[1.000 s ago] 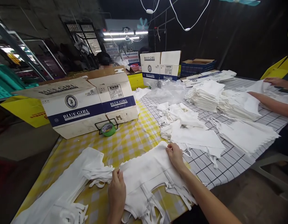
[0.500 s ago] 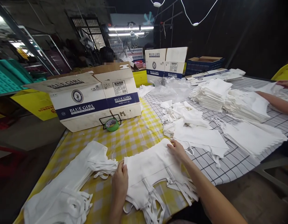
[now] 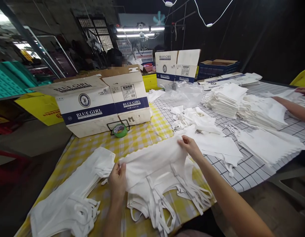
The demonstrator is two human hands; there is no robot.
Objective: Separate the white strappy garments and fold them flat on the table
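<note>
A white camisole (image 3: pixel 152 159) with thin straps is stretched between my hands, its upper edge lifted off the table. My left hand (image 3: pixel 118 177) pinches its left corner, and my right hand (image 3: pixel 190 146) pinches the right corner. Beneath it lie more white camisoles (image 3: pixel 139 200), their straps trailing toward me over the yellow checked cloth (image 3: pixel 105 210). To the left of my left hand rests a stack of folded white camisoles (image 3: pixel 65 197). A loose pile of white garments (image 3: pixel 199 121) sits beyond my right hand.
An opened beer carton (image 3: pixel 103 102) stands at the back left, with a roll of green tape (image 3: pixel 120 130) before it. Neat white stacks (image 3: pixel 223 98) and a crumpled plastic bag (image 3: pixel 184 93) lie on the grid-patterned cloth (image 3: pixel 237 182). Another person's arm (image 3: pixel 294 108) reaches in from the right.
Both hands have raised the camisole's edge up and away from the pile, pulling it wider. My left hand has shifted left. More of the camisoles underneath now shows.
</note>
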